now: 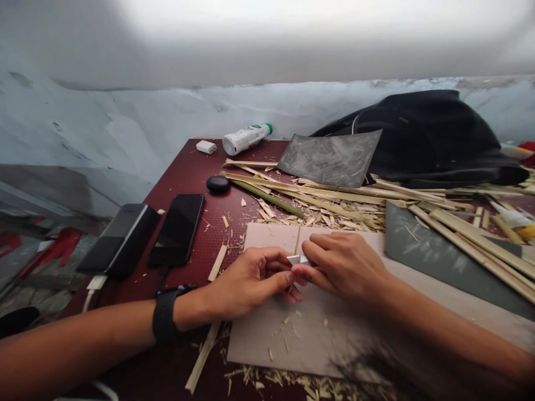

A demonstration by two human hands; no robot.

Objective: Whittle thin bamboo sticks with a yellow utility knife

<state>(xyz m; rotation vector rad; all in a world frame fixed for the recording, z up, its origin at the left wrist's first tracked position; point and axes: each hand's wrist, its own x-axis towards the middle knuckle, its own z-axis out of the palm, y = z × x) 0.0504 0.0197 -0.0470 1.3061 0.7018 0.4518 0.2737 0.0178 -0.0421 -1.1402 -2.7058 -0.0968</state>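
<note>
Head view: both hands' fingers (292, 274) pinch, seemingly, a blade (299, 259).

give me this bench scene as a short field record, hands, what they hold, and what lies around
left hand: pinches the small blade and thin bamboo sliver; black wristband
right hand: grips the blade from the other side
work surface: grey board on dark red table
left of hands: two phones, power bank
behind: bamboo strips, white bottle, black bag
litter: shavings on the board and table
</note>
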